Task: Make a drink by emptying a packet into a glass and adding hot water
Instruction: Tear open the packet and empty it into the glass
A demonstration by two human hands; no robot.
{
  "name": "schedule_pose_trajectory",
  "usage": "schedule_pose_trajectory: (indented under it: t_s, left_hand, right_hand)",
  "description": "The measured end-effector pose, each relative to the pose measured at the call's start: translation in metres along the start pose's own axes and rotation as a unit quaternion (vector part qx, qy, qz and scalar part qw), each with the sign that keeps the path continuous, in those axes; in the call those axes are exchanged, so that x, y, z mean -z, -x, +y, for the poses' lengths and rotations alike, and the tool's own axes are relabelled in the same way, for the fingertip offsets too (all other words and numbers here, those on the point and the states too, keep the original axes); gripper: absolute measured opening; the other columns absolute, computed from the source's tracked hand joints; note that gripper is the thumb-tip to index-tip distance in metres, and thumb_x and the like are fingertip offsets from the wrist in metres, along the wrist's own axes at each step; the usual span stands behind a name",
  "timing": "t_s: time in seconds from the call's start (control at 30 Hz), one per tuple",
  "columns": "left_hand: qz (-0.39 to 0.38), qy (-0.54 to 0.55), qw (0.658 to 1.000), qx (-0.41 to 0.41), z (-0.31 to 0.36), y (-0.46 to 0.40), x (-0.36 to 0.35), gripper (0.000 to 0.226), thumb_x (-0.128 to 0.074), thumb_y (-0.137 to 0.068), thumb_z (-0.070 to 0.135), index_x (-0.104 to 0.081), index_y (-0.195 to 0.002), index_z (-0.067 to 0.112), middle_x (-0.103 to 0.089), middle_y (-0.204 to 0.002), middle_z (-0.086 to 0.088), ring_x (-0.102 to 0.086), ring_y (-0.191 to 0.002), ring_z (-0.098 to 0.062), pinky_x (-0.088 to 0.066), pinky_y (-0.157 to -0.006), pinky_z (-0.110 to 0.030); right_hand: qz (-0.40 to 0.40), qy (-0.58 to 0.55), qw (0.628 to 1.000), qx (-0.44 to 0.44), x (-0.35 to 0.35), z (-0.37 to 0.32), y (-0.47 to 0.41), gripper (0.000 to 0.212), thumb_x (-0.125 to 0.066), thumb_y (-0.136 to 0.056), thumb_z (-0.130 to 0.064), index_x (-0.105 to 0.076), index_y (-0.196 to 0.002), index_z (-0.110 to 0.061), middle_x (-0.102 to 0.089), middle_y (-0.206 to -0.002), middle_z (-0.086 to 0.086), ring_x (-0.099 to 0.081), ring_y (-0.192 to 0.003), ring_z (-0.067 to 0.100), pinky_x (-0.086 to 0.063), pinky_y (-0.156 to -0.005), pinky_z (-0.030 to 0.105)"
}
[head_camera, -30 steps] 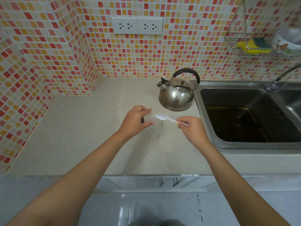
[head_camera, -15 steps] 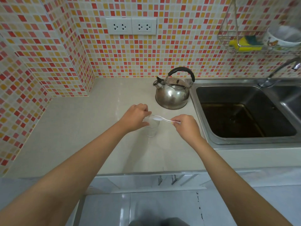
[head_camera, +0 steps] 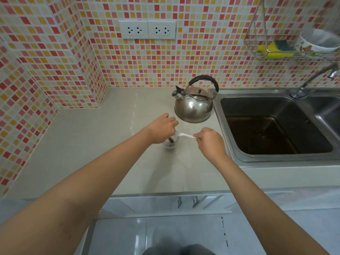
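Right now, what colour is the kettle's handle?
Black, arched over the shiny steel kettle; the handle shows clearly in the head view.

Single head-worn wide-angle view, looking forward and down over pale stone bench [head_camera: 95, 137] toward mosaic-tiled wall [head_camera: 202, 52]; hands close.

A home kitchen. A pale countertop [head_camera: 92, 137] meets walls of small red, orange and cream mosaic tiles [head_camera: 202, 57]. A steel kettle [head_camera: 193, 107] stands beside a steel sink [head_camera: 272, 159] with a tap [head_camera: 316, 78]. A wire rack [head_camera: 265, 46] holds a sponge [head_camera: 274, 49].
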State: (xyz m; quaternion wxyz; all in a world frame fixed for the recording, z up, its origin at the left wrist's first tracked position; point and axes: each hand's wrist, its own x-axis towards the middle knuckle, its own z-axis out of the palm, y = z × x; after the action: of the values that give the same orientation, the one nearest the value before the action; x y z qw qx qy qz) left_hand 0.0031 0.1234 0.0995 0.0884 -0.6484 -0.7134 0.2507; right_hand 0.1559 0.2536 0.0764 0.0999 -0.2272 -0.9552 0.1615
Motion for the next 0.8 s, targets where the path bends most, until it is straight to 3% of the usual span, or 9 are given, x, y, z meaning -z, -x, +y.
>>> schedule_pose_trajectory:
  t_s: [0.17,0.37,0.8]
  left_hand:
    - [-0.022,-0.047,0.998,-0.035,-0.0004,-0.0015,0.0122,0.014,-0.065,-0.083,0.007,-0.069,-0.096,0.013,-0.059,-0.095,-0.005,-0.049,-0.091,-0.023,-0.029,-0.071,-0.033]
    - [-0.025,-0.055,0.998,-0.034,0.0009,-0.0025,0.0113,0.017,-0.063,-0.083,0.003,-0.068,-0.096,0.013,-0.061,-0.100,-0.007,-0.050,-0.098,-0.026,-0.036,-0.071,-0.033]
    - [-0.011,-0.047,0.998,-0.050,-0.0017,-0.0061,0.0118,0.019,-0.059,-0.083,-0.002,-0.068,-0.095,0.010,-0.062,-0.097,-0.008,-0.050,-0.100,-0.027,-0.037,-0.065,-0.032]
  right_hand:
    - [0.009,0.054,0.997,0.048,0.0007,-0.0020,0.0011,0.028,-0.056,-0.091,-0.006,-0.068,-0.115,-0.014,-0.064,-0.092,0.013,-0.059,-0.087,0.029,-0.041,-0.067,0.030]
    - [0.026,0.066,0.996,0.052,0.0005,-0.0025,0.0006,0.026,-0.061,-0.089,-0.007,-0.069,-0.113,-0.011,-0.065,-0.089,0.014,-0.061,-0.082,0.029,-0.044,-0.067,0.030]
    - [0.040,0.072,0.995,0.057,0.0029,-0.0008,0.0015,0.023,-0.063,-0.086,-0.005,-0.071,-0.108,-0.009,-0.064,-0.084,0.014,-0.059,-0.077,0.029,-0.034,-0.061,0.026]
